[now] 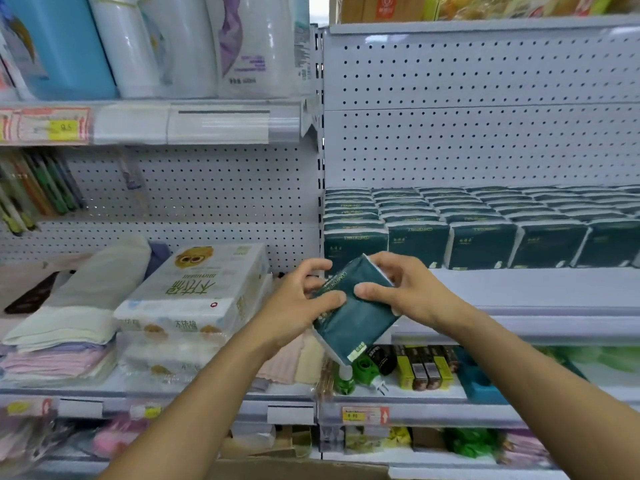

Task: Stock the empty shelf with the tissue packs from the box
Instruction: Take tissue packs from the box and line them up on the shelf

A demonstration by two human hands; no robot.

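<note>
Dark green plastic-wrapped tissue pack (pixel 353 313) read "COMFORTABLE" in gold (smaller print illegible). Left hand (pixel 298 299) and right hand (pixel 405 292) both gripped it, fingers curled round its upper end, pack tilted, held near the front of the white metal shelf (pixel 519 292). Matching green packs (pixel 481 244) sat in rows far back on that shelf.

Rows of tissue packs (pixel 481 233) fill the shelf (pixel 519 289) from its back panel forward, perhaps to the right edge. A bare strip runs along the front edge, with open height above the packs.
</note>
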